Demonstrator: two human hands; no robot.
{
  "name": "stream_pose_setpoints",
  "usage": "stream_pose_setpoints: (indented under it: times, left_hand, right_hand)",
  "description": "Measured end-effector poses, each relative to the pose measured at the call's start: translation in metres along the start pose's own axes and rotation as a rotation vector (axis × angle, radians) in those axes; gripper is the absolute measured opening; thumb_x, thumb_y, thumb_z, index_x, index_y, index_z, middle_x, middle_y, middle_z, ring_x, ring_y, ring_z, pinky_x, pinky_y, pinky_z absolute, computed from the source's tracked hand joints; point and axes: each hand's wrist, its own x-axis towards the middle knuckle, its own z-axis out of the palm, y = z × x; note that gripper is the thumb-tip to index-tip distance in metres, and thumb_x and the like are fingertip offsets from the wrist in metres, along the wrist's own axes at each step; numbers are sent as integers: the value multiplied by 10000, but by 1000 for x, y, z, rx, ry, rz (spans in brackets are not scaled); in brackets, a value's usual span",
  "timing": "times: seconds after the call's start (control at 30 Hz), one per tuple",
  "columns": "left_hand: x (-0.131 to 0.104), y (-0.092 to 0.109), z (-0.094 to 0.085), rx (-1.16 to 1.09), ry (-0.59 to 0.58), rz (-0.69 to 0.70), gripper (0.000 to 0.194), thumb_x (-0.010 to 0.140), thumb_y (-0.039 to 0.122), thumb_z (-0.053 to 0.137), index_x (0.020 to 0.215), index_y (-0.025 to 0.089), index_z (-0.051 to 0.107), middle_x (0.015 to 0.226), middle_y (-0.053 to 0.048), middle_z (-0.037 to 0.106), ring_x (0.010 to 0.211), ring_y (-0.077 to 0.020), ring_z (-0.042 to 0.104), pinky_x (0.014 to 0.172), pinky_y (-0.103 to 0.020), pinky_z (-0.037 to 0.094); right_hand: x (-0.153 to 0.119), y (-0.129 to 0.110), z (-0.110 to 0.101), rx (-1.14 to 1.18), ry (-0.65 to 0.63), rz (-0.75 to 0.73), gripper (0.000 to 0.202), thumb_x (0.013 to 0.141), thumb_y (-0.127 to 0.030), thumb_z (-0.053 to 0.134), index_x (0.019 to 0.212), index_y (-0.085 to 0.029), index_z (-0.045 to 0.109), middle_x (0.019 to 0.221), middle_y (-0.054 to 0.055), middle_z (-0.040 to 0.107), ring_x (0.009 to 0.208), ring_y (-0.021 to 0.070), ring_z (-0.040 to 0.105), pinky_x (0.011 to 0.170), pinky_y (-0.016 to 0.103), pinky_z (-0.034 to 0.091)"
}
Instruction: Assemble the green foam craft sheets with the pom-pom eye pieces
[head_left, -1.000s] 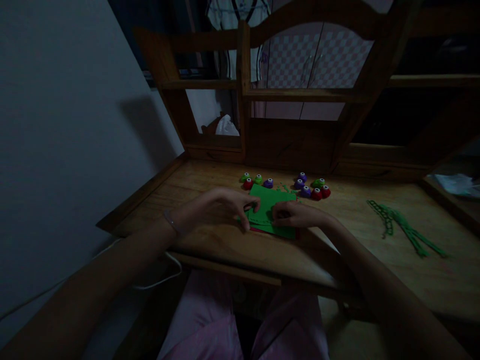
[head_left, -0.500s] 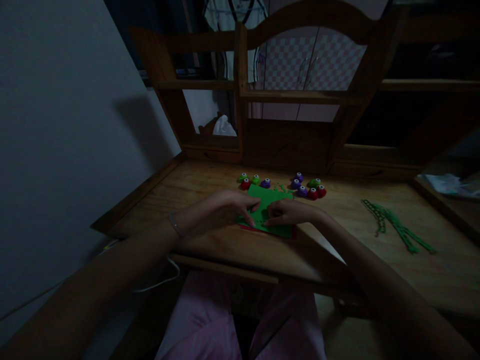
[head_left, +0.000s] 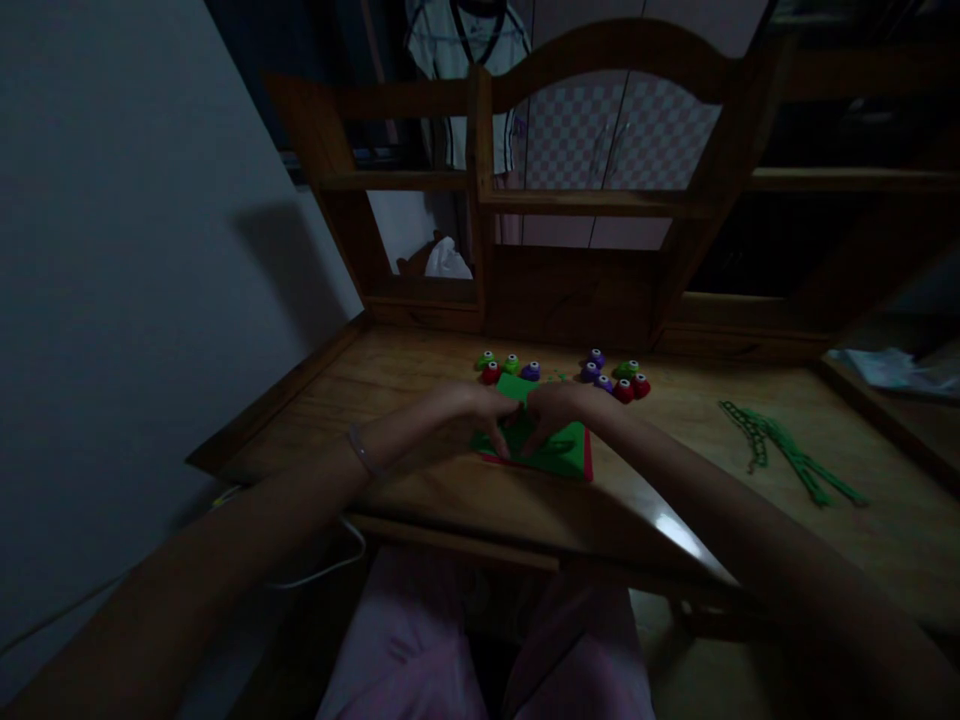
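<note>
A green sheet lies on the desk with a red sheet under it, showing along the right and lower edges. My left hand is over the sheet's left part, thumb and fingers apart. Close beside it, my right hand hangs over the middle, its thumb and fingers also spread; a shadow falls on the sheet below it. Nothing shows in either hand, though the dim light hides small details. Just beyond the sheet are small green bits, partly covered by my right hand.
Small eye-topped pieces stand behind the sheet: a red one, a purple one, a green one and several more. Green strips lie on the right of the wooden desk. A wooden shelf rises at the back.
My right hand has moved up and left off the sheet's lower middle, closer to my left hand, and its curled fingers have spread. My left hand stays nearly in place. The view has shifted slightly.
</note>
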Motion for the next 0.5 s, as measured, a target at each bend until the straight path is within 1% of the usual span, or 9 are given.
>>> stream_pose_setpoints:
  times: [0.1,0.2,0.33,0.5]
  left_hand:
    - [0,-3,1,5,0,9,542,628,565,696,979,199,506,968,-25,591,849,-198,521,690,-250,380]
    - [0,-5,2,-26,1,34,516,647,562,677,971,209,485,946,-8,573,816,-178,509,672,-241,363]
    - [0,-6,4,-44,0,46,509,659,562,662,967,207,466,918,-2,553,788,-165,489,649,-236,344]
    - [4,-10,5,-46,0,76,519,636,556,684,950,208,458,872,9,544,746,-154,476,624,-232,332]
  right_hand:
    - [-3,8,1,59,-98,-18,621,533,-777,625,694,-184,712,654,41,646,598,167,562,578,273,348]
    - [-5,16,4,117,-167,-25,587,532,-755,648,669,-186,701,613,26,632,562,144,538,556,269,340]
    - [-5,22,5,141,-203,-39,583,514,-754,660,603,-178,666,582,21,615,535,131,509,537,268,331]
    - [-6,27,7,178,-228,-58,595,531,-761,647,616,-173,645,582,9,584,544,127,490,543,270,330]
